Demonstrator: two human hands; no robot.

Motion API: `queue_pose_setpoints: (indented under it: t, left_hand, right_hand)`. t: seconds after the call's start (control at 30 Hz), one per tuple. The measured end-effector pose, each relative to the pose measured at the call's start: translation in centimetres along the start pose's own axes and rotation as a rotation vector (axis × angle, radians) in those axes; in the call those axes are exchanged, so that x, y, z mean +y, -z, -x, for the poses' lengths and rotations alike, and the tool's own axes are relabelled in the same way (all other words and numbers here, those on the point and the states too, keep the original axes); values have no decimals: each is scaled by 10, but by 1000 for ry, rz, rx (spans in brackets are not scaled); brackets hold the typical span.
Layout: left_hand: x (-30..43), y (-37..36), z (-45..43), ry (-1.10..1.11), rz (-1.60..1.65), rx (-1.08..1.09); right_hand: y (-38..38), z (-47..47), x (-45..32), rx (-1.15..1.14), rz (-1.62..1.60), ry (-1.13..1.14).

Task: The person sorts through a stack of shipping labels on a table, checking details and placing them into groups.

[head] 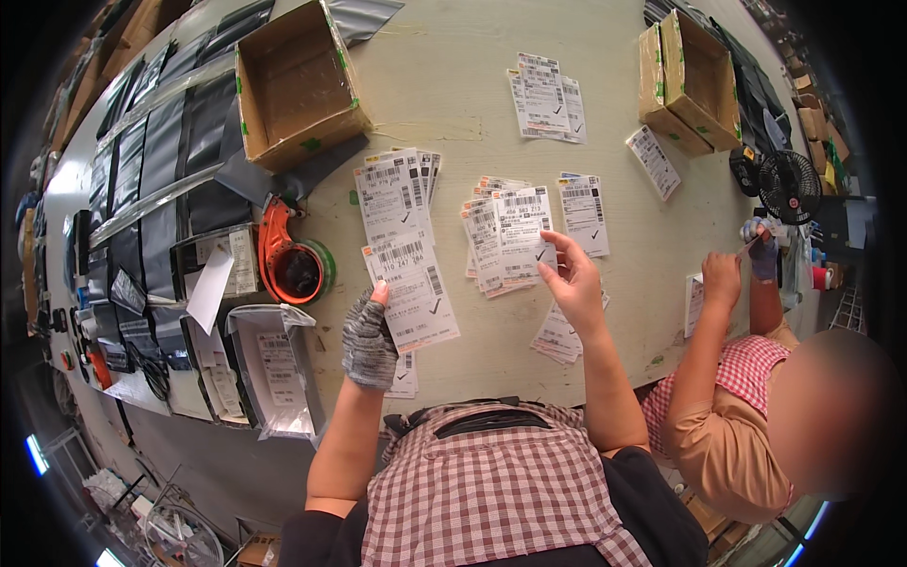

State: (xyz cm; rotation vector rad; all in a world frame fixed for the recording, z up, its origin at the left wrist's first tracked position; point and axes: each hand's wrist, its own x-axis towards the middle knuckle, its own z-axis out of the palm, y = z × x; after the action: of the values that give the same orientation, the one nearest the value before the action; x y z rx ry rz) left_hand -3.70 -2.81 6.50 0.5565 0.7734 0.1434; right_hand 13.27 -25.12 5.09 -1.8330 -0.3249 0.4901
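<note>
My left hand (370,344), in a grey fingerless knit glove, grips a printed shipping label (411,294) with the thumb on its left edge. Whether more labels lie beneath it is hard to tell. My bare right hand (572,280) pinches the right edge of another label (523,220) between thumb and fingers, over a fanned label pile (482,248). Further label piles lie around: one (386,191) beyond my left hand, one (582,212) right of the middle pile, one (556,333) partly behind my right forearm, and one (544,99) farther off. The labels bear barcodes, writing and check marks.
An orange tape dispenser (273,248) and a cardboard box (297,85) stand at left, near a plastic-lined tray (273,375) and black mailer bags (166,156). At right are cardboard boxes (698,78), a black fan (790,186) and a co-worker's hand (723,280).
</note>
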Motion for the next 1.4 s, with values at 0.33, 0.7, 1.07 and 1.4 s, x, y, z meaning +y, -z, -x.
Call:
queue_pose_setpoints:
  t: [0.33, 0.7, 1.07, 1.4]
  left_hand:
    - [-1, -3, 2, -6, -5, -2]
    - [22, 9, 6, -254, 51, 159]
    - [25, 11, 14, -235, 80, 115]
    - [22, -2, 1, -130, 19, 5]
  right_hand:
    - [16, -4, -3, 76, 7, 21]
    - [-67, -40, -40, -246, -61, 130]
    - [-141, -77, -38, -87, 613, 712]
    - [-99, 11, -57, -330, -128, 279]
